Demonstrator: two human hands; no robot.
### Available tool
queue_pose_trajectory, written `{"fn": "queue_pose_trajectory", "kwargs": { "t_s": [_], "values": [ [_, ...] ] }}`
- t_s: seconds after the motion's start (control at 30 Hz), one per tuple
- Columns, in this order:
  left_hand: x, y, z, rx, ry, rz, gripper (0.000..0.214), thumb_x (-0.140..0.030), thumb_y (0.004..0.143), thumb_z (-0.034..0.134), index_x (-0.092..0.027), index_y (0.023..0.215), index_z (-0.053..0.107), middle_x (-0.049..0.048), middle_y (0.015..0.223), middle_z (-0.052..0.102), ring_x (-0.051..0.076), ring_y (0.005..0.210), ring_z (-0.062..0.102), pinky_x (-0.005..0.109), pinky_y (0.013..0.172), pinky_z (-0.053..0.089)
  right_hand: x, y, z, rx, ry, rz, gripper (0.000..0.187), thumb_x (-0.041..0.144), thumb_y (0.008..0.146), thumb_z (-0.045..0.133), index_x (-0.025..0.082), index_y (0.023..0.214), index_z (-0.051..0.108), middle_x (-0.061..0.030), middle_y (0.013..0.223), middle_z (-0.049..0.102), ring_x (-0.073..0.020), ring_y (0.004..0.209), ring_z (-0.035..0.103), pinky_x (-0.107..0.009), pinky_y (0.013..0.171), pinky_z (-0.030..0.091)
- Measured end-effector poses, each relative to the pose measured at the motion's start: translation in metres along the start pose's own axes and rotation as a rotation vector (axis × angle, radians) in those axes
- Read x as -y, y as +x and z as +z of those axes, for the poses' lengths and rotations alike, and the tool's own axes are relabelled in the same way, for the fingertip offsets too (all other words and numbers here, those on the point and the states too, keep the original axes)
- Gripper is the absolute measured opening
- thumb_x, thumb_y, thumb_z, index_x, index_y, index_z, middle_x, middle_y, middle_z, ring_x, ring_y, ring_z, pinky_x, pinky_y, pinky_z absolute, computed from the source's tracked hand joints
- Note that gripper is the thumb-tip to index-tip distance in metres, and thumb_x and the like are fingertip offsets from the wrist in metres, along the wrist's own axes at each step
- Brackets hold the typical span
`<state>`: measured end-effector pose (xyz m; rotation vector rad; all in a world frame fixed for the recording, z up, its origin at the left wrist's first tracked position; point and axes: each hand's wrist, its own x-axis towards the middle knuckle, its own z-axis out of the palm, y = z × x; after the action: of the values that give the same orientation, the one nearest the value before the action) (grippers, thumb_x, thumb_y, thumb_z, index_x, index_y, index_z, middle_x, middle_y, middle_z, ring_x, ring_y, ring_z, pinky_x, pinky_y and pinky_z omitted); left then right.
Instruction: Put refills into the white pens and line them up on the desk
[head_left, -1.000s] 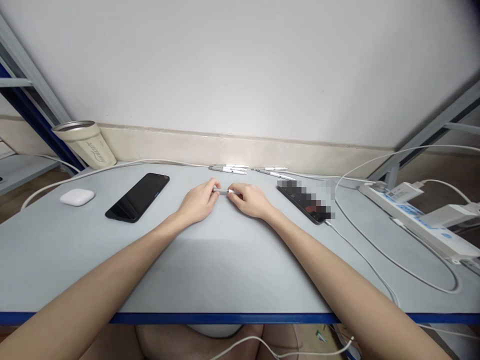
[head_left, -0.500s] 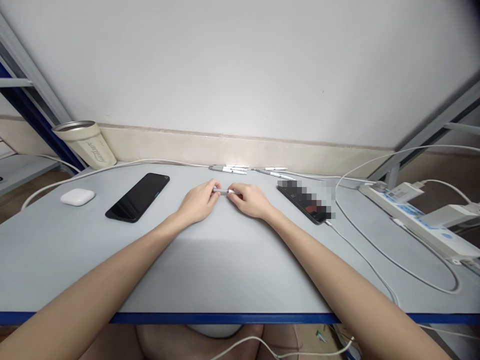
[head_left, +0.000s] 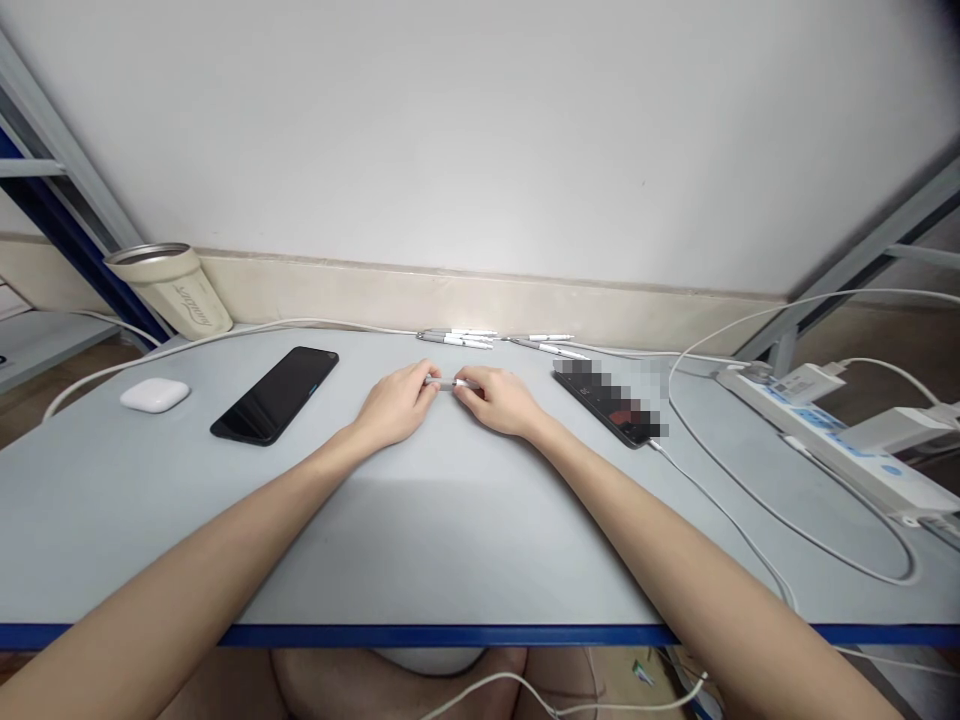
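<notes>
Running its long axis left to right in the head view, a slim grey-and-white pen (head_left: 448,382) bridged the bare left hand (head_left: 394,405) and the bare right hand (head_left: 501,400) over the grey table (head_left: 450,550), grey section leftward, white rightward. Both, curled nearly closed, pinched its ends. Dark cursive lettering (head_left: 193,303) on the cream cylindrical cup (head_left: 174,285) was illegible.

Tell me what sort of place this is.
Probably a shared bedroom or dorm, at a personal desk: slanted grey metal frames, perhaps bunk supports, flank the blue-edged grey desktop, with a long white plastic power strip on the right.
</notes>
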<state>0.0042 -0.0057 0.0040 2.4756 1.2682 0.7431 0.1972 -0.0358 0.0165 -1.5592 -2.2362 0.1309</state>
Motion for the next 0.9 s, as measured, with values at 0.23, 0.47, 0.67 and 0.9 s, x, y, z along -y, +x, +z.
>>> {"fn": "queue_pose_trajectory", "kwargs": {
  "t_s": [0.23, 0.47, 0.67, 0.9],
  "values": [
    [-0.0022, -0.0007, -0.002, 0.016, -0.008, -0.018, 0.025, -0.036, 0.09, 0.038, -0.025, 0.108, 0.051, 0.0019, 0.092, 0.066, 0.02, 0.085, 0.062, 0.031, 0.072, 0.043, 0.0004, -0.0003, 0.0004, 0.01, 0.003, 0.014, 0.028, 0.036, 0.092, 0.038, 0.024, 0.101, 0.062, -0.0036, 0.093, 0.068, -0.017, 0.078, 0.058, -0.025, 0.066, 0.034],
    [-0.0014, 0.0003, -0.001, 0.001, 0.013, 0.014, 0.025, -0.036, 0.093, 0.033, -0.025, 0.101, 0.054, 0.0024, 0.097, 0.065, 0.021, 0.086, 0.061, 0.031, 0.072, 0.043, 0.0002, -0.001, -0.0007, 0.01, 0.001, 0.005, 0.029, 0.036, 0.092, 0.038, 0.023, 0.101, 0.062, -0.0036, 0.093, 0.068, -0.0166, 0.077, 0.057, -0.024, 0.066, 0.034],
    [-0.0018, -0.0012, -0.0017, 0.011, -0.01, -0.012, 0.023, -0.035, 0.091, 0.038, -0.025, 0.109, 0.05, 0.001, 0.088, 0.066, 0.021, 0.086, 0.062, 0.03, 0.071, 0.043, 0.0001, -0.0006, 0.0001, 0.001, 0.001, 0.013, 0.029, 0.037, 0.092, 0.039, 0.023, 0.101, 0.062, -0.0037, 0.094, 0.069, -0.017, 0.077, 0.058, -0.025, 0.066, 0.035],
    [-0.0015, 0.0008, -0.0013, 0.004, 0.007, -0.003, 0.025, -0.036, 0.092, 0.033, -0.025, 0.101, 0.054, 0.0026, 0.096, 0.066, 0.021, 0.084, 0.06, 0.031, 0.072, 0.043, -0.001, -0.0004, 0.0009, 0.0, 0.003, 0.006, 0.028, 0.037, 0.092, 0.039, 0.024, 0.099, 0.062, -0.0033, 0.092, 0.068, -0.0169, 0.077, 0.058, -0.025, 0.066, 0.035]
  ]
}}
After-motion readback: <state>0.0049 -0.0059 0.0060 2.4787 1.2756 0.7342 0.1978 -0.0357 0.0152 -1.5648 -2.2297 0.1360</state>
